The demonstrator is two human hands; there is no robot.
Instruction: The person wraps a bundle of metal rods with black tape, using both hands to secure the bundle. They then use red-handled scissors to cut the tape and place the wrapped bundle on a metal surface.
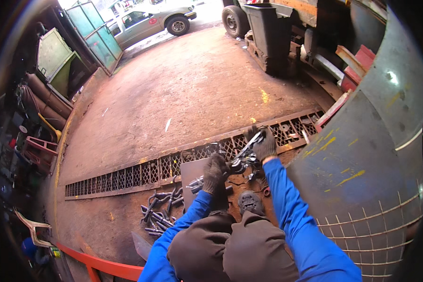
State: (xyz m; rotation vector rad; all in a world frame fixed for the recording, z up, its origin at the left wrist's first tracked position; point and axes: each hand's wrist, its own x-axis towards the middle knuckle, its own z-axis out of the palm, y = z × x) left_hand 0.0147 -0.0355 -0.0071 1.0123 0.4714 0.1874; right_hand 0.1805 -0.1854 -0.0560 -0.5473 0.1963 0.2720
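Note:
Both of my hands wear dark work gloves and are close together in front of my knees. In my right hand [266, 144] is a long, shiny metal piece [247, 149], which slants down toward the left hand; its exact kind is unclear. My left hand [215, 174] is closed beside its lower end, and what the fingers hold is hidden. Several short metal rods [196, 185] show just left of that glove, over a flat grey plate [192, 170]. Small shiny scraps [239, 165] lie between and below the hands.
A pile of bent metal rods [159, 217] lies on the floor to the left. A rusty floor grate [122, 179] crosses ahead. Large metal sheets [357, 155] and wire mesh [371, 237] stand at right, a red rail [110, 267] at lower left. A dark bin [269, 35] and a pickup [150, 22] are farther off.

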